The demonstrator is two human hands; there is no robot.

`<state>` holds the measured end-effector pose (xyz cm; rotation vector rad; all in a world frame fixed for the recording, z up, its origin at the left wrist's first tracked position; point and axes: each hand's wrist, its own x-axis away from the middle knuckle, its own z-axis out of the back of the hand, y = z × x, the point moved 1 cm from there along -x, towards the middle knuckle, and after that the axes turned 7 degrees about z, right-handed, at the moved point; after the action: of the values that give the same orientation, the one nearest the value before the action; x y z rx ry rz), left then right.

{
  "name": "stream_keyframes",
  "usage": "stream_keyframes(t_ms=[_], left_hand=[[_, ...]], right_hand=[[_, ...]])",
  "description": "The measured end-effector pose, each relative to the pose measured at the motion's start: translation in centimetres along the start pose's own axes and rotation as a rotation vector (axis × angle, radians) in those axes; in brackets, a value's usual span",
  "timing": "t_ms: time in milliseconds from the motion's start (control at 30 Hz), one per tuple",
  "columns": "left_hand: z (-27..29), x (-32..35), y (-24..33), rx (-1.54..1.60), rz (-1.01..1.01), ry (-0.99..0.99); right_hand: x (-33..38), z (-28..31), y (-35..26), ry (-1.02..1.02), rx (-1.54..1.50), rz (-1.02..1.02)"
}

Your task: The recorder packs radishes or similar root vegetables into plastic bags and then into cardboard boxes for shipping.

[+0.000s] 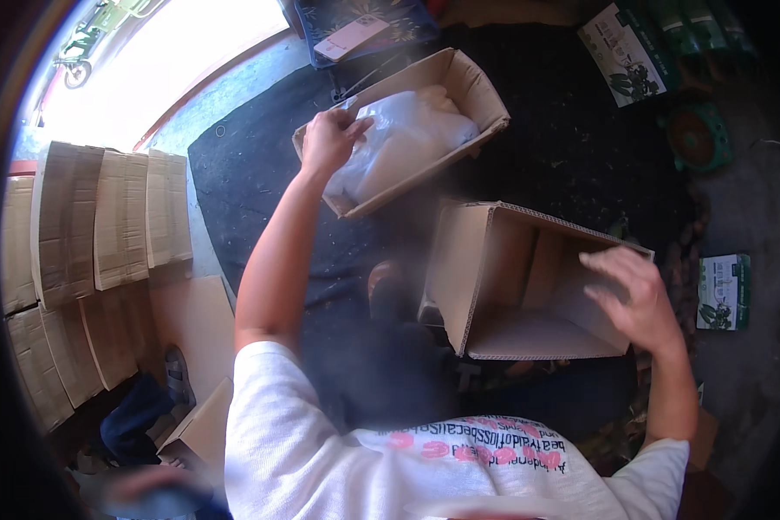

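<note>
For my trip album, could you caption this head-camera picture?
Left hand at a carton holding a whitish plastic bag; right hand at another open carton, dark sheeting below.

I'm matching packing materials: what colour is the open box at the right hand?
Plain brown; the head view shows the box best.

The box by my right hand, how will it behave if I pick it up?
The box is probably stiff, being corrugated cardboard that holds its shape. It's likely light for its size, as it looks empty inside. Flat-sided, it seems unlikely to roll.
</note>
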<state>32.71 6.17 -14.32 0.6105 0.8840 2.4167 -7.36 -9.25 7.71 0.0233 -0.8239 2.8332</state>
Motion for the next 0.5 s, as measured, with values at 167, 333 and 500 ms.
stream_keyframes(t_ms=[167,333,500], left_hand=[[4.3,1.1,6.9,0.340,-0.102,-0.168],[5.4,-0.3,10.4,0.693,0.007,-0.260],[5.6,-0.8,10.4,1.039,0.071,-0.193]], right_hand=[[-14.0,-3.1,0.5,0.028,-0.013,0.094],[-23.0,-11.5,-1.4,0.311,-0.072,0.066],[-25.2,-12.0,1.3,0.393,-0.336,-0.148]])
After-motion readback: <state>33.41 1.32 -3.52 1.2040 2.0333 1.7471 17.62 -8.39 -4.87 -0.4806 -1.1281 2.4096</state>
